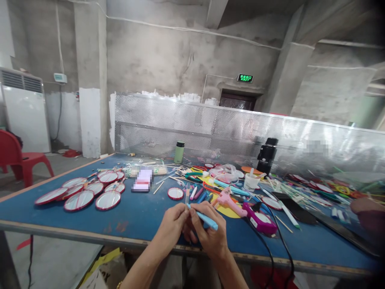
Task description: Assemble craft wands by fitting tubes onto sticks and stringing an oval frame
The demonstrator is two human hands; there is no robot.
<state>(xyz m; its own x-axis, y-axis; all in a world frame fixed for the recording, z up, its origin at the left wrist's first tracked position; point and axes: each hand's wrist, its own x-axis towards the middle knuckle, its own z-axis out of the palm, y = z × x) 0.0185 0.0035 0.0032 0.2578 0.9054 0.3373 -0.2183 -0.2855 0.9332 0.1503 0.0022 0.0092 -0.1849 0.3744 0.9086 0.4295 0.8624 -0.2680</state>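
Close together at the table's front edge, both of my hands are closed. My left hand (172, 224) pinches a thin, flat strip (187, 193) that points away from me, pale at the far end and brownish nearer my fingers. In my right hand (212, 228) lies a light blue pen (207, 220), its tip by the left fingertips. My fingers partly hide where tip and strip meet. Just beyond them is a small round mirror-like disc (175, 193) with a red rim. Markers (198, 193) lie right of the strip.
Several red-rimmed discs (78, 200) overlap at left, near a phone (143, 179). To the right are a pink glue gun (230, 202), a purple device (260, 218) with black cables, and a white cup (251, 182). A green bottle (179, 152) stands behind. Another person's hand (367, 204) shows far right.
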